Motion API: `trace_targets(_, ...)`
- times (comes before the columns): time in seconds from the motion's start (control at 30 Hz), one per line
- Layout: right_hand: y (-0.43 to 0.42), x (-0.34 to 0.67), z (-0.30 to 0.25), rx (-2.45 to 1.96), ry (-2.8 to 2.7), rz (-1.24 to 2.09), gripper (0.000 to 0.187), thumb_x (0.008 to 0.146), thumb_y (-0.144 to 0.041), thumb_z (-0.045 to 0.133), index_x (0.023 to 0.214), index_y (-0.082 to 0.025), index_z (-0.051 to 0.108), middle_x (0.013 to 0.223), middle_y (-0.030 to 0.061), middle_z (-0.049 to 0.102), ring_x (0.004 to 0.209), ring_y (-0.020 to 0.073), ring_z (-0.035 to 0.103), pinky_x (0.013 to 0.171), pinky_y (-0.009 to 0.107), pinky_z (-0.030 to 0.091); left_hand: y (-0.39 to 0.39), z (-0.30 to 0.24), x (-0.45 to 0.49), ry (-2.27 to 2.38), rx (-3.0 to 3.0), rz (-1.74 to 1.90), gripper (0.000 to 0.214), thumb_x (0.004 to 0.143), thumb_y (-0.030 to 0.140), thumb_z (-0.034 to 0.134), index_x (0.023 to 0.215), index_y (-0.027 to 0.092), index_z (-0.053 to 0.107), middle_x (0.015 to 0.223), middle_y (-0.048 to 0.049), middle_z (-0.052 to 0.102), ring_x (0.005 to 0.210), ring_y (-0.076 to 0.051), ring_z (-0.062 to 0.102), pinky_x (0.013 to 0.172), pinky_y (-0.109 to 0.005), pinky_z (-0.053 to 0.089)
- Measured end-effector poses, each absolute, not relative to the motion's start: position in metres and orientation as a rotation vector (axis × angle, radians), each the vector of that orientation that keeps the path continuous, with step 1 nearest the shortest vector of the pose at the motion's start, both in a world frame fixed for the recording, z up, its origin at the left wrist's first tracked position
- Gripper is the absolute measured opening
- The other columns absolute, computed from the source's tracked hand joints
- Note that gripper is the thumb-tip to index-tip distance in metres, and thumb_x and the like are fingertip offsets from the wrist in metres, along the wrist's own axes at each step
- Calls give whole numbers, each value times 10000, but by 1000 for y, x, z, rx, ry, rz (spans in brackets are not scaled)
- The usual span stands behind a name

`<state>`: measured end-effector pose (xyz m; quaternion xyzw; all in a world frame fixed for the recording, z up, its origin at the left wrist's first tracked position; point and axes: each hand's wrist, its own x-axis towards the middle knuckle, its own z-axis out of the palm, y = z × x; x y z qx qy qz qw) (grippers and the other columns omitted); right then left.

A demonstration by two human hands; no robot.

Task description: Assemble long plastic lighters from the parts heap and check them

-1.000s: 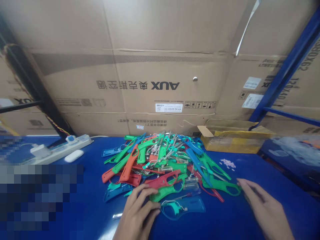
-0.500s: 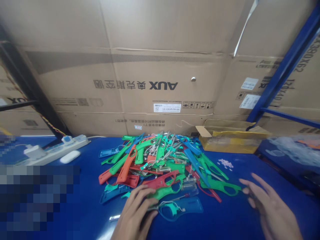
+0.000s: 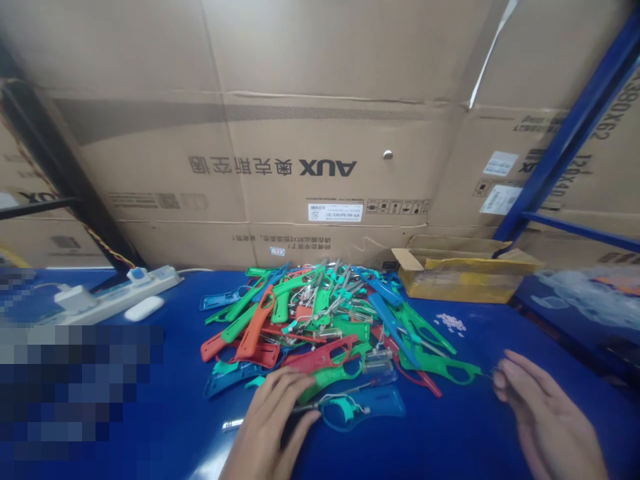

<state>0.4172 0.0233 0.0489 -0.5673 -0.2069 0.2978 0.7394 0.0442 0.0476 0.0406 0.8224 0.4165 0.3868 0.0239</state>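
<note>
My left hand (image 3: 273, 420) is closed around the metal tube of a half-assembled stick lighter, whose bright tube tip (image 3: 233, 424) sticks out to the left. On the right, the lighter's translucent blue handle shell (image 3: 383, 405) lies flat on the table, with a turquoise trigger piece (image 3: 346, 408) and white wire in it. My right hand (image 3: 545, 407) is off to the right with fingers pinched together; a thin, wire-like bit shows at the fingertips, too small to name. A green handle shell (image 3: 440, 365) lies close to those fingertips.
Beyond my hands spreads a pile of red, green, orange and blue lighter shells (image 3: 295, 300). Small pale pink pieces (image 3: 453, 323) lie right of it. An open carton (image 3: 465, 280) stands behind. A power strip (image 3: 155, 283) and a white oval object (image 3: 144, 309) are at left.
The fingers of my right hand, spread before, have drawn together into a pinch, and the hand has shifted slightly right. My left hand stays on the lighter, its thumb and fingers slightly shifted.
</note>
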Motion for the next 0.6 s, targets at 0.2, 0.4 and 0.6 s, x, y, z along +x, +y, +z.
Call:
trace_targets(0.2, 28, 417, 47, -1249, -493, 617, 514, 554, -488, 946, 906, -176, 739, 763, 15, 661, 684, 116, 567, 524, 161, 479, 45, 38, 43, 1356, 2449, 1148, 381, 983, 347, 631, 1358, 331, 564, 1283, -38, 703, 1222, -250, 652, 973, -379, 606)
trace_targets(0.4, 30, 412, 48, -1265, -581, 624, 494, 606, -516, 913, 905, -167, 732, 690, 3, 614, 622, 120, 528, 483, 202, 425, 60, 70, 33, 1185, 2509, 1158, 406, 1015, 225, 520, 1401, 350, 534, 1354, -27, 662, 1280, -221, 613, 1061, -372, 544)
trace_targets(0.6, 31, 422, 56, -1401, -808, 485, 487, 745, -589, 790, 1022, -194, 722, 700, -6, 598, 557, 110, 488, 461, 227, 382, 65, 101, 33, 1132, 2438, 1239, 392, 1023, 172, 463, 1357, 343, 572, 1353, -18, 656, 1289, -202, 595, 1088, -355, 501)
